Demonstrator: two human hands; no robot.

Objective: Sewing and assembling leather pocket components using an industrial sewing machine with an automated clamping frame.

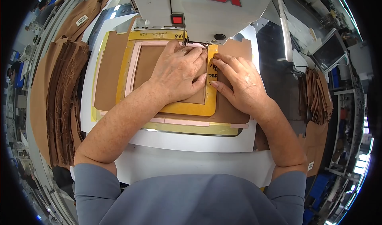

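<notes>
My left hand (177, 72) lies on brown fabric (148, 64) inside a yellow rectangular frame (187, 108), fingers reaching toward the back right corner. Its thumb points at the frame's right bar, and its fingers are stretched out. On the right, my right hand (244, 82) rests with fingertips and thumb apart against that same bar. Pink strips line the frame's inner edge. Beneath it, a larger brown fabric piece (108, 70) lies on a pale yellow template (191, 128) edged with pink strips. A sewing machine head (211, 14) stands right above the fingertips.
White sheeting (175, 141) carries the template. Stacked brown pieces with frayed edges (65, 101) hang at the left, beside a labelled brown piece (85, 16). Another brown bundle (316, 94) hangs at the right, below a screen (328, 50). A red button (177, 20) is on the machine.
</notes>
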